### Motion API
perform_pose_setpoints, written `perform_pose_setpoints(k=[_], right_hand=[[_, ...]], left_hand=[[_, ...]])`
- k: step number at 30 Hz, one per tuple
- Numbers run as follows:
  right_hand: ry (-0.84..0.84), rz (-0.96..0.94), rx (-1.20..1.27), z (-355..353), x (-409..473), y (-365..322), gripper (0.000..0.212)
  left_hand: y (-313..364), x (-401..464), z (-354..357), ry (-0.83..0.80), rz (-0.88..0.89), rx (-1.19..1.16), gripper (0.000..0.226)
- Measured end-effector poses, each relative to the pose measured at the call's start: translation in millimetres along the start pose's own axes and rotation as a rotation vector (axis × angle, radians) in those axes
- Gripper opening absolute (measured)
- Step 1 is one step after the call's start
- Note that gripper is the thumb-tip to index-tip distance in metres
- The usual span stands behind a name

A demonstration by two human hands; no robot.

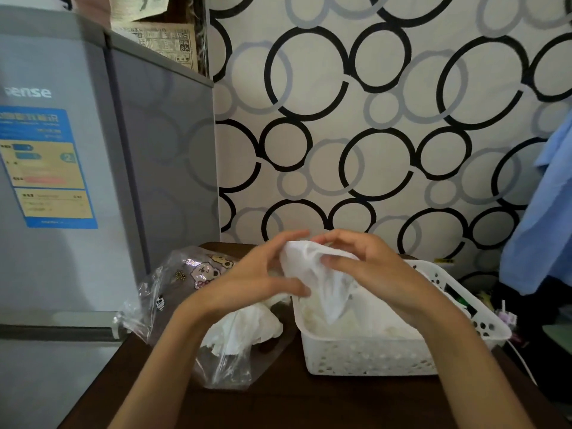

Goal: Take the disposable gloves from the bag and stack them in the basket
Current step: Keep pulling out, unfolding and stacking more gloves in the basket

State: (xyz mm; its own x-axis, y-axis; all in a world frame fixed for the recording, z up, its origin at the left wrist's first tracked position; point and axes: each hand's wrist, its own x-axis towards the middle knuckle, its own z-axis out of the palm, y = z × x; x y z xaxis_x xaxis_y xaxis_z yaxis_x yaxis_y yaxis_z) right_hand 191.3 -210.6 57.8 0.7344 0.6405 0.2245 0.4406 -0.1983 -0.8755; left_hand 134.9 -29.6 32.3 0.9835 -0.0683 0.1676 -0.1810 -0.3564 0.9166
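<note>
Your two forearms are reaching in from the near edge of the dark tabletop (pixel 309 407), and both hands are meeting above it, holding one thin white disposable glove (pixel 312 274) between them. Your left hand (pixel 260 280) is pinching the glove's left side, thumb pressing on its front and fingers curling up around its top. Your right hand (pixel 368 270) is gripping the glove's right side, fingers bending over the top and thumb lying across the plastic. That glove is hanging crumpled over the left end of the white perforated basket (pixel 365 357), which is sitting toward the right edge of the tabletop with pale gloves (pixel 365 323) already lying inside. Just beside the basket, toward the left edge, the clear bag (pixel 185 283) printed with cartoon bears is lying open, with more white gloves (pixel 244 329) bunching inside it. Beyond the left edge a grey refrigerator (pixel 93 181) is standing.
</note>
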Motion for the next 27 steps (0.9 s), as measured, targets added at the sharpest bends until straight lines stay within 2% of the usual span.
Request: perform_pose_setpoints(k=[2, 4, 7, 10, 12, 15, 17, 19, 22, 24, 26, 27], right_hand=[[-0.027, 0.053, 0.195, -5.6, -1.0, -0.4, 0.024], [-0.013, 0.115, 0.359, -12.2, -0.5, 1.0, 0.027], [0.020, 0.133, 0.341, -20.1, -1.6, 5.4, 0.030], [-0.030, 0.096, 0.261, -17.8, -3.6, 7.8, 0.041], [0.060, 0.079, 0.274, -15.5, -3.1, 5.8, 0.039], [0.230, 0.016, 0.247, -17.6, -2.9, 3.4, 0.014], [0.292, 0.018, 0.284, -21.2, -2.4, 2.9, 0.015], [0.328, 0.109, 0.421, -23.8, 0.6, 5.5, 0.022], [0.312, 0.235, 0.587, -24.0, 4.4, 11.7, 0.023], [0.233, 0.224, 0.618, -22.4, 4.4, 13.6, 0.028], [0.207, 0.187, 0.488, -18.5, 3.6, 13.8, 0.024], [0.246, 0.159, 0.403, -16.1, 2.7, 12.3, 0.019]], left_hand=[[2.0, 0.4, 6.5, 0.001, 0.061, 0.004, 0.057], [9.7, -1.7, 7.3, 0.151, 0.067, -0.039, 0.034], [16.2, -4.7, 2.9, 0.267, 0.063, -0.024, 0.017], [22.0, -6.8, 5.4, 0.261, 0.069, 0.030, 0.017], [21.1, -5.8, 7.1, 0.237, 0.034, 0.050, 0.023], [17.2, -5.9, 5.3, 0.185, -0.023, 0.029, 0.033], [18.3, -8.0, 3.5, 0.160, -0.035, -0.019, 0.031], [20.0, -9.6, 1.5, 0.167, -0.032, -0.034, 0.029], [17.6, -8.7, -2.8, 0.170, -0.019, -0.059, 0.029], [16.7, -7.2, -2.2, 0.168, -0.010, -0.062, 0.027], [17.7, -5.6, -0.2, 0.205, -0.005, -0.052, 0.024], [18.0, -4.7, 0.4, 0.239, -0.003, -0.053, 0.024]])
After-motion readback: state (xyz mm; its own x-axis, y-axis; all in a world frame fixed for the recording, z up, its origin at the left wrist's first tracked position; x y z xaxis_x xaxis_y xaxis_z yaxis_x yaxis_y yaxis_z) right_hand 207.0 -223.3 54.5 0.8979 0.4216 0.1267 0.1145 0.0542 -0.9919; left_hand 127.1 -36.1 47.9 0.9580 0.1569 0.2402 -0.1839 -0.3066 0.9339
